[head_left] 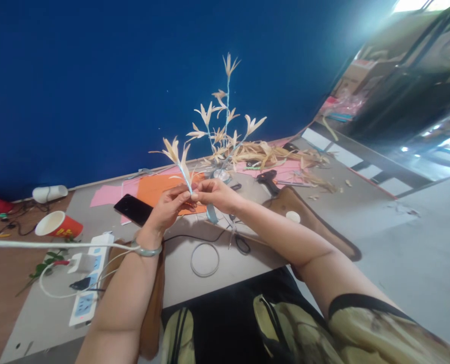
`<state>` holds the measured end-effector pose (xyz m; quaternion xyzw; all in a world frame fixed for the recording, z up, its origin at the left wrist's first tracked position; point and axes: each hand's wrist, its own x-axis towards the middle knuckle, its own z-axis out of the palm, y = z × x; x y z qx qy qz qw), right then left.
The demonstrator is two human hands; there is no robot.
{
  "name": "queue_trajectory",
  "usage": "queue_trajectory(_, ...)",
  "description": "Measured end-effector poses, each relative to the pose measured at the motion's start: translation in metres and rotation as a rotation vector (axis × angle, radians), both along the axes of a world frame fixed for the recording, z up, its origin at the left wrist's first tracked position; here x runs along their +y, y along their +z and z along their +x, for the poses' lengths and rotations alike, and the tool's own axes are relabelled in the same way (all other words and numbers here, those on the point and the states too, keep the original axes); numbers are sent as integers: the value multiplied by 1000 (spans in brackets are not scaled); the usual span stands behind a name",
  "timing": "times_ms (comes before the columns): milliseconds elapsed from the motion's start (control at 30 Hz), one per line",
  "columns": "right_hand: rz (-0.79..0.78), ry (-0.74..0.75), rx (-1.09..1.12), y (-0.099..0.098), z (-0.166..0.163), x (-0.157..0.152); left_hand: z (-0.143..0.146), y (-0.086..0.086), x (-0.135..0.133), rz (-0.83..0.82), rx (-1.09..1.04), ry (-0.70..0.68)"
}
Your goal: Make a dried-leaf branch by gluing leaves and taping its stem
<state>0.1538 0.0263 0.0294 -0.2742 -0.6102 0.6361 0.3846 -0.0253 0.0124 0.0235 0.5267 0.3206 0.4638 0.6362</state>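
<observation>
My left hand [172, 205] pinches the light-blue wrapped stem of a dried-husk flower [177, 156], whose pale petals point up and to the left. Thumb and fingers of my right hand [215, 194] close on the same stem at its lower end, touching the left fingertips. A light-blue strip [212, 214] hangs just below the right hand. Behind the hands stands an upright spray of similar husk flowers [227, 121] on blue-wrapped stems. Scissors [232, 232] and a wire ring [205, 260] lie on the table nearer to me.
Orange paper [152, 183], a black phone [134, 209], and a paper cup [59, 225] lie left. A power strip [90, 283] with cables sits at the near left. Loose husks [270, 154], a glue gun [268, 182] and a brown board [308, 217] are right. A blue wall [96, 91] rises behind.
</observation>
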Motion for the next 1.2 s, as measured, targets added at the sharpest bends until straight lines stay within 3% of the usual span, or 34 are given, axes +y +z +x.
queue_trajectory(533, 46, -3, -144, 0, 9, 3, 4, 2, -2, 10, 49, 69)
queue_trajectory(967, 255, -460, -202, -10, -11, -13, 17, -7, -3, 169, 130, 309)
queue_trajectory(1200, 189, -468, -198, -7, -8, -24, 20, -7, -5, 155, 127, 242)
